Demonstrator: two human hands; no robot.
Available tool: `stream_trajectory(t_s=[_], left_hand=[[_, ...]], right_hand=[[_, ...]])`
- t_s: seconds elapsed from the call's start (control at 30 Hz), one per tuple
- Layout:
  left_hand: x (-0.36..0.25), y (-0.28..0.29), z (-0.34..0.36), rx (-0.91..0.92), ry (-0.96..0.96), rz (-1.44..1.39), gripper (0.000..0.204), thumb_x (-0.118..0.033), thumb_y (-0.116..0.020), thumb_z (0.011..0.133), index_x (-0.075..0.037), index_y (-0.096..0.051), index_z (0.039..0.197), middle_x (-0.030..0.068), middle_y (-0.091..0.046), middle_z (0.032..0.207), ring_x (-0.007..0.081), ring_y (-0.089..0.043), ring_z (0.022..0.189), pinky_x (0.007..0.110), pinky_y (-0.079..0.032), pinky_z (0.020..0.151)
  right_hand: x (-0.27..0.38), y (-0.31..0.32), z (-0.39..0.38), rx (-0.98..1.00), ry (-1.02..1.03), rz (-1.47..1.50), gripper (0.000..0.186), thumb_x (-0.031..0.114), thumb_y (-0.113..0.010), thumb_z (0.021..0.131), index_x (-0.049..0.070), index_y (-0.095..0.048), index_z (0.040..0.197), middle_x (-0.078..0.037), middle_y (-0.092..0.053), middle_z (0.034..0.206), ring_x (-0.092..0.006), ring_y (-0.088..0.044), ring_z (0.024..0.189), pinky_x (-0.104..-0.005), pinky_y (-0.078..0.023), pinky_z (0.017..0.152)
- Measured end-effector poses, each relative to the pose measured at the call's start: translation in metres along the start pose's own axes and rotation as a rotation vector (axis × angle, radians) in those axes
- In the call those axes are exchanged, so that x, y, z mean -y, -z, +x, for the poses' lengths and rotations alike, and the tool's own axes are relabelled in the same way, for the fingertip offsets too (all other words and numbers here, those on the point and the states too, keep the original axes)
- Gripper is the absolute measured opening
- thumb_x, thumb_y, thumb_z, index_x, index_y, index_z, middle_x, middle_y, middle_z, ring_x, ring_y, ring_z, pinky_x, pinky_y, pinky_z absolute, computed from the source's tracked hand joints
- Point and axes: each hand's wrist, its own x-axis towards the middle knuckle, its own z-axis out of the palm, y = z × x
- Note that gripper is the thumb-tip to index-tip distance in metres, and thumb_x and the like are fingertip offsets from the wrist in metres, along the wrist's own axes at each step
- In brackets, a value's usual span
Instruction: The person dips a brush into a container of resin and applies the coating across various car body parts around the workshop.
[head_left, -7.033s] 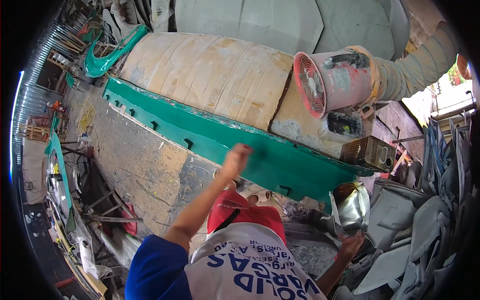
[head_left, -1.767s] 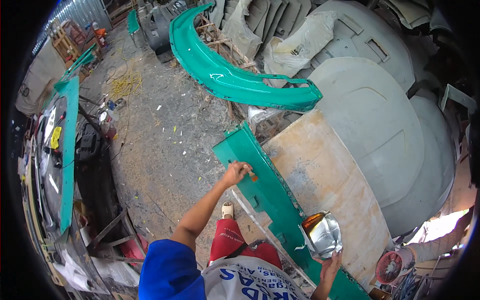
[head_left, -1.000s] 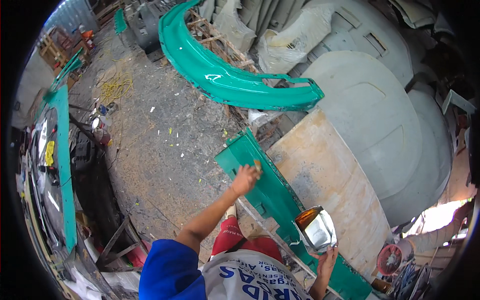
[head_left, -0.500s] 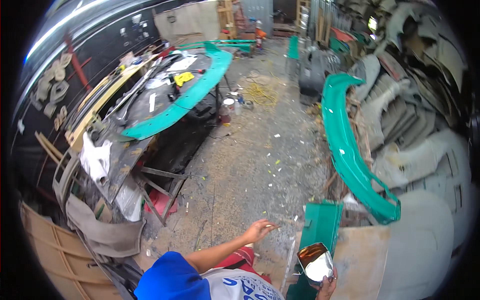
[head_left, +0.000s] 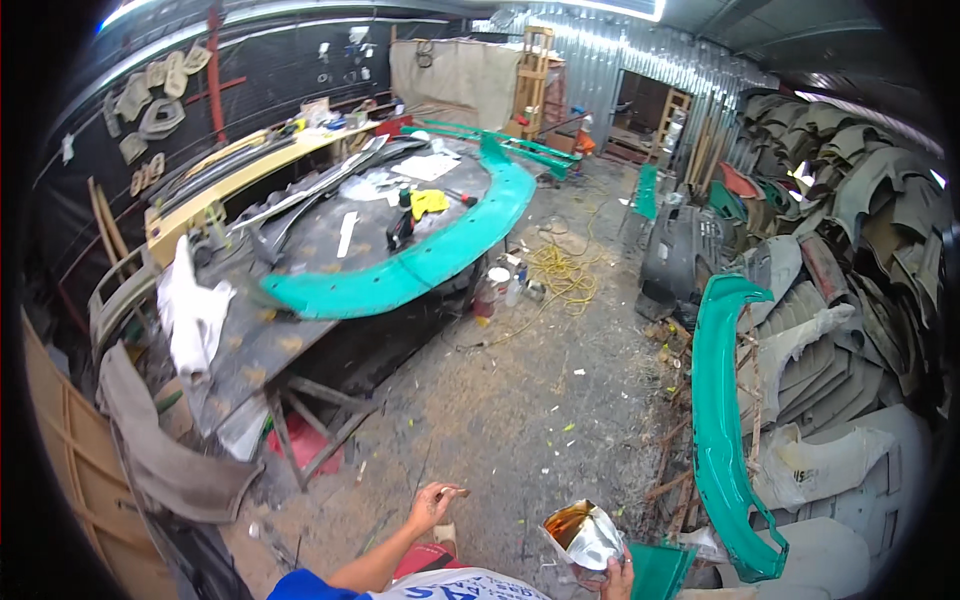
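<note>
My right hand [head_left: 618, 578] grips the side of an opened foil bag [head_left: 592, 540], silver on one face and amber-brown inside, held at the lower right. My left hand [head_left: 430, 507] is stretched forward over the floor, left of the bag and apart from it. Its thumb and fingertips pinch a small tan piece [head_left: 461, 491], too small to name. Just beside the bag, low on the right, is the end of a teal panel [head_left: 662, 571].
A long teal bumper [head_left: 718, 400] stands on a rack at right, by stacked grey panels [head_left: 815, 370]. At left, a dark workbench [head_left: 240, 365] bears a curved teal part [head_left: 420, 265] and a yellow cloth [head_left: 430, 202]. A yellow cord [head_left: 562, 275] lies coiled on the floor.
My view has tilted up and shows more of the far wall. Both hands and the foil bag appear further left and lower, with the bag and the small piece still held.
</note>
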Motion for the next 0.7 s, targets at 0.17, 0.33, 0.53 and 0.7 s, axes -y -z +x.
stream_trajectory(t_s=[0.17,0.33,0.53,0.7], left_hand=[[-0.015,0.037,0.115,0.045,0.022,-0.013,0.022,-0.024,-0.065,0.094,-0.007,-0.074,0.105,0.0125,-0.068,0.085,0.0252,-0.064,0.076,0.037,-0.049,0.069],[0.0,0.024,0.231,0.004,-0.084,-0.012,0.023,-0.024,-0.065,0.094,-0.004,-0.074,0.105,0.0118,-0.067,0.084,0.0239,-0.064,0.077,0.037,-0.049,0.07],[0.004,-0.018,0.348,-0.019,0.074,-0.095,0.023,-0.023,-0.064,0.093,-0.007,-0.074,0.105,0.0099,-0.067,0.084,0.0196,-0.062,0.073,0.034,-0.048,0.067],[0.008,-0.06,0.453,-0.058,0.079,-0.062,0.021,-0.021,-0.065,0.093,-0.006,-0.074,0.105,0.0092,-0.066,0.081,0.0167,-0.059,0.068,0.032,-0.047,0.064]], right_hand=[[-0.007,-0.035,0.091,0.066,0.153,-0.325,0.059,0.018,-0.068,0.092,0.023,-0.046,0.147,-0.015,-0.041,0.152,-0.0389,-0.039,0.135,-0.0487,-0.029,0.114],[0.07,-0.108,0.173,0.061,0.052,0.018,0.062,0.021,-0.065,0.092,0.014,-0.039,0.149,-0.015,-0.045,0.144,-0.0337,-0.05,0.123,-0.047,-0.052,0.08],[0.124,-0.15,0.306,0.08,0.012,0.227,0.063,0.022,-0.066,0.092,0.01,-0.039,0.147,-0.011,-0.057,0.119,-0.0236,-0.061,0.101,-0.0499,-0.064,0.064],[0.17,-0.166,0.423,0.073,-0.039,0.252,0.061,0.022,-0.068,0.091,0.011,-0.043,0.146,-0.008,-0.058,0.107,-0.0215,-0.061,0.093,-0.0438,-0.065,0.064]])
